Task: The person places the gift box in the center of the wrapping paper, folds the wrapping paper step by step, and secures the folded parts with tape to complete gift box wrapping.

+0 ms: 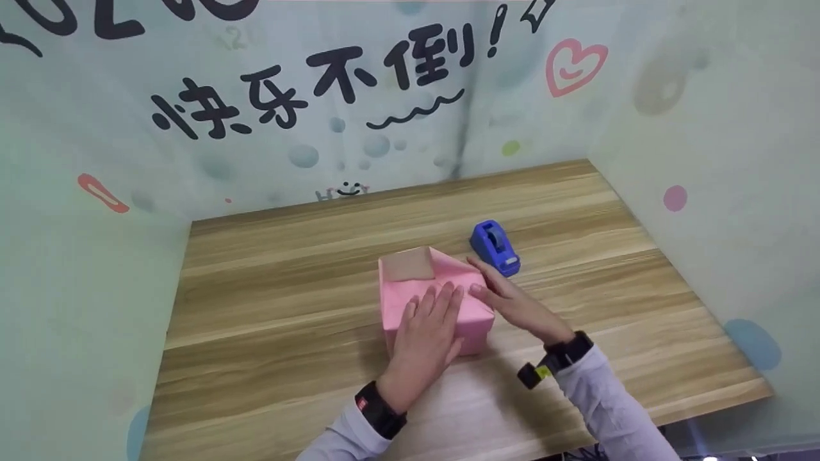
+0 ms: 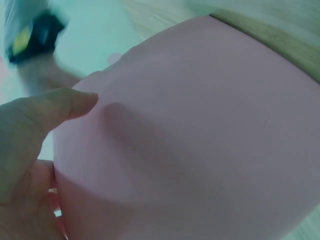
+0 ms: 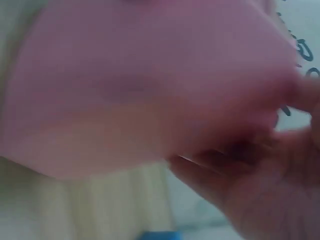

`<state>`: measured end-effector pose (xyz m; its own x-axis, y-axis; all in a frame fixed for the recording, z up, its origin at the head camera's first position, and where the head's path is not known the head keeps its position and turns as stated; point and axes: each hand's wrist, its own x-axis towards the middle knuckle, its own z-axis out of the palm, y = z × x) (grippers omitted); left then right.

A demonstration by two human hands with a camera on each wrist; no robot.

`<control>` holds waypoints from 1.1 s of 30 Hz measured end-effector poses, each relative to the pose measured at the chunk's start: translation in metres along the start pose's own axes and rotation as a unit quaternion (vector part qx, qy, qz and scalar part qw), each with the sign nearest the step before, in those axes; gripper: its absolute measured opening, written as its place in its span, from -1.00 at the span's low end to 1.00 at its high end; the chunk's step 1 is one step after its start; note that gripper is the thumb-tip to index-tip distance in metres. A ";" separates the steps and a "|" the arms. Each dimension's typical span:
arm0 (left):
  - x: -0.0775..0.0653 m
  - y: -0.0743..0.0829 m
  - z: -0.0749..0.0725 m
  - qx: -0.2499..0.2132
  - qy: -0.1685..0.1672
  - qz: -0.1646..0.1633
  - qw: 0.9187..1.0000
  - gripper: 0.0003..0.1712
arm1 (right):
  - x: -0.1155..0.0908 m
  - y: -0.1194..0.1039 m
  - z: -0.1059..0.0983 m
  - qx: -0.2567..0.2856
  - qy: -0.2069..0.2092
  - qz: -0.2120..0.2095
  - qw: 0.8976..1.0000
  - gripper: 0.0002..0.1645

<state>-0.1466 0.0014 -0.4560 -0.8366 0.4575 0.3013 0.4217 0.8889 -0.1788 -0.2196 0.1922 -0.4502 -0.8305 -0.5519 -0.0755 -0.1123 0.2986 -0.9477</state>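
A box covered in pink paper (image 1: 400, 301) sits on the table, with a brown bare patch (image 1: 409, 264) showing at its far left corner. Fingers straight, my left hand (image 1: 426, 339) lies flat over the top. At the right edge of the box is my right hand (image 1: 522, 310), its extended fingers along the side and its thumb at the top edge. The left wrist view shows a smooth pink face (image 2: 200, 125) beside the left thumb. Blurred in the right wrist view, the right fingers touch the pink paper (image 3: 150, 65) near its edge.
A blue tape dispenser (image 1: 494, 248) stands just behind the right hand, beyond the box. The wooden table (image 1: 275, 307) is enclosed by printed curtain panels (image 1: 384, 147) at the back and both sides.
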 end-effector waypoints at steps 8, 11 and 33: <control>0.001 -0.004 -0.002 -0.059 -0.008 -0.015 0.998 -0.08 | -0.019 0.006 0.031 -0.012 0.096 -0.089 0.991 -0.28; 0.000 -0.010 -0.003 -0.151 0.027 -0.018 0.988 -0.15 | -0.019 0.009 0.035 -0.072 0.128 -0.127 0.981 -0.47; -0.040 -0.024 0.037 -0.626 0.227 -0.300 0.683 -0.40 | -0.020 0.025 0.040 -0.189 0.173 -0.205 0.945 -0.42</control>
<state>-0.1361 -0.0391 -0.4984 -0.9156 -0.2906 0.2777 0.2557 0.1120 0.9602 -0.1839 0.1794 -0.4844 -0.7965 -0.4131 0.4415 -0.5953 0.4078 -0.6924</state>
